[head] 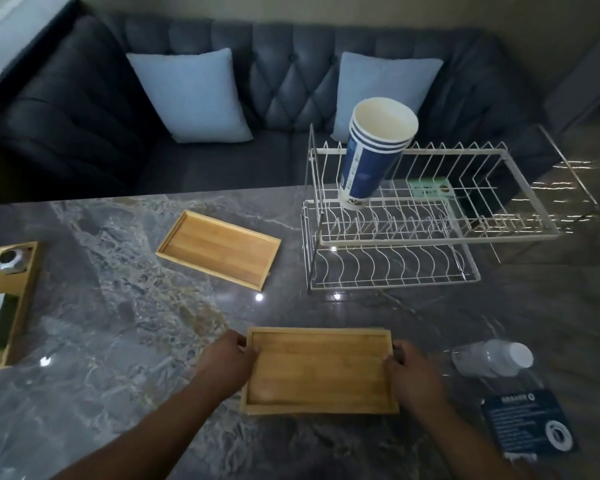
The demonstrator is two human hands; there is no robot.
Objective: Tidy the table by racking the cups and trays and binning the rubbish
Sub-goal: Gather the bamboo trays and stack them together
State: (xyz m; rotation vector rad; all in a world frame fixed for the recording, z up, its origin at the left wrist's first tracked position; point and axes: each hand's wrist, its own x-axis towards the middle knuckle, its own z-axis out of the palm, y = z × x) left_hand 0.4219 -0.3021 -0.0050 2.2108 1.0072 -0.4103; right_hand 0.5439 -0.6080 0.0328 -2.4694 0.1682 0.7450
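Observation:
A bamboo tray lies flat near the front of the marble table. My left hand grips its left short edge and my right hand grips its right short edge. A second bamboo tray rests further back, left of the white two-tier wire rack. A stack of blue and white paper cups leans tilted in the rack's upper tier, mouth up. A clear plastic bottle lies on its side to the right, next to a dark blue wrapper.
At the left table edge sits a wooden box holding a small metal object. Behind the table stands a dark tufted sofa with two pale cushions. A green item shows behind the rack.

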